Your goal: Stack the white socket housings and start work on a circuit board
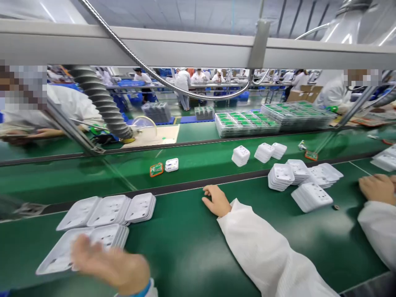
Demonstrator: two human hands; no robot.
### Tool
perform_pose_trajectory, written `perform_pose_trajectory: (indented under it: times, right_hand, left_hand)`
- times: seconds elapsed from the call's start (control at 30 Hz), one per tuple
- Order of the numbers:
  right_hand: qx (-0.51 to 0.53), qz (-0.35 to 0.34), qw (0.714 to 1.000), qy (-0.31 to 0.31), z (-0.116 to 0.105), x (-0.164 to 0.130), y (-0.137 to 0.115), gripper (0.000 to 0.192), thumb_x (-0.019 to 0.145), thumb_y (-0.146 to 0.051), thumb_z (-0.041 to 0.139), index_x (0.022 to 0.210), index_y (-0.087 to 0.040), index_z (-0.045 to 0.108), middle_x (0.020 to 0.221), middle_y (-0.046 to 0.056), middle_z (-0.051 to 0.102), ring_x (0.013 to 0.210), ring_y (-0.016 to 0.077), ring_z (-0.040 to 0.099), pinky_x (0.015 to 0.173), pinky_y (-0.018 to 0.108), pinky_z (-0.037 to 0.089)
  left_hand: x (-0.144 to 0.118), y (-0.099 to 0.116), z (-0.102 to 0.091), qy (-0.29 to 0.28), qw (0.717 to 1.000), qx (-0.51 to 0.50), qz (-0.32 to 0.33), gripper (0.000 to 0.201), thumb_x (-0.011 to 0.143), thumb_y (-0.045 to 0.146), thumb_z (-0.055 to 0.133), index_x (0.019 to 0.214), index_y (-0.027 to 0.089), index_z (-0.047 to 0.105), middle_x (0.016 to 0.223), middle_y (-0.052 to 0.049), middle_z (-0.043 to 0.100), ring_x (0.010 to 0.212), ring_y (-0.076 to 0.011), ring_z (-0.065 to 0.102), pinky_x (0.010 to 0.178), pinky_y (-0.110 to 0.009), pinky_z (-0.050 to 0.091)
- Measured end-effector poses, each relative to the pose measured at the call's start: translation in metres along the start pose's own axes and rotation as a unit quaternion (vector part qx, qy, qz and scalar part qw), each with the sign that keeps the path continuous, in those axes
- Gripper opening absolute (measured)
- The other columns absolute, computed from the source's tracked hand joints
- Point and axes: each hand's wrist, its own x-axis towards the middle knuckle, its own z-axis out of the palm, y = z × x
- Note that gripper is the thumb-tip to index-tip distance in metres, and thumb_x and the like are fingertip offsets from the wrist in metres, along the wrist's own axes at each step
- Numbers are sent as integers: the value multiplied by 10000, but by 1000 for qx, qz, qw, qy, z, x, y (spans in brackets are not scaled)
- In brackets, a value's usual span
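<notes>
The person's left hand [111, 264] hovers, blurred, over the near-left edge of the green worktop [185, 243], fingers spread and gripping nothing, just above the nearest stack of white socket covers [83, 247]. A second row of covers [108, 210] lies just behind it. The right hand [216, 200] rests flat at the worktop's far edge beside the conveyor belt [198, 161], also holding nothing. To lift well, it seems best to take the top cover by its edges, keeping the stack square. A co-worker's hand [377, 187] rests near the right-hand stacks [309, 181].
</notes>
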Motion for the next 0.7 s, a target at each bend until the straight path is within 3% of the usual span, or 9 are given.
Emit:
perform_pose_trajectory:
  times: [0.03, 0.1, 0.17, 0.23, 0.37, 0.53, 0.7]
  right_hand:
    - [-11, -1, 999, 46, -8, 4, 5, 334, 794, -208, 539, 1125, -180, 506, 1005, 72, 587, 927, 187, 530, 848, 338, 433]
    - [-56, 7, 987, 147, -30, 16, 20, 466, 802, -257, 540, 1248, -172, 434, 1170, 115, 522, 1069, 218, 487, 941, 382, 400]
    - [-115, 38, 966, 229, -57, 31, 42, 566, 801, -297, 547, 1320, -160, 370, 1271, 140, 451, 1176, 248, 419, 1004, 419, 352]
    - [-168, 76, 948, 260, -82, 48, 66, 673, 775, -329, 580, 1364, -140, 316, 1331, 162, 388, 1240, 279, 357, 1032, 448, 315]
    - [-233, 123, 941, 214, -103, 77, 110, 832, 713, -355, 653, 1412, -144, 254, 1389, 191, 292, 1309, 333, 264, 1042, 494, 278]
    - [-226, 159, 948, 158, -82, 89, 136, 888, 670, -314, 689, 1427, -200, 240, 1416, 180, 213, 1272, 339, 335, 977, 461, 379]
    - [-194, 144, 957, 161, -70, 88, 138, 793, 659, -274, 656, 1376, -227, 319, 1291, 133, 354, 1149, 278, 459, 948, 417, 423]
  left_hand:
    - [-10, 8, 10, -38, 998, -3, 44, 615, 885, 367, 381, 1425, 151, 180, 1446, -132, 247, 1329, -330, 261, 1094, -522, 244]
    - [-30, 19, 27, -144, 984, -15, 107, 688, 835, 301, 506, 1437, 154, 207, 1440, -153, 294, 1302, -325, 327, 1061, -498, 311]
    - [-45, 25, 38, -227, 965, -24, 130, 747, 818, 253, 544, 1456, 196, 159, 1461, -150, 275, 1324, -317, 306, 1043, -482, 345]
    - [-53, 26, 41, -261, 957, -27, 124, 737, 828, 242, 538, 1457, 233, 153, 1464, -138, 275, 1334, -309, 295, 1031, -479, 363]
    - [-52, 23, 40, -268, 961, -14, 70, 675, 851, 278, 514, 1445, 253, 192, 1447, -131, 299, 1283, -297, 371, 980, -468, 415]
    - [-46, 22, 38, -285, 958, 10, 22, 622, 868, 303, 489, 1428, 270, 222, 1444, -122, 304, 1226, -281, 432, 939, -456, 449]
    - [-44, 26, 38, -282, 959, 2, 28, 630, 868, 278, 488, 1431, 268, 203, 1451, -118, 294, 1270, -279, 388, 946, -451, 450]
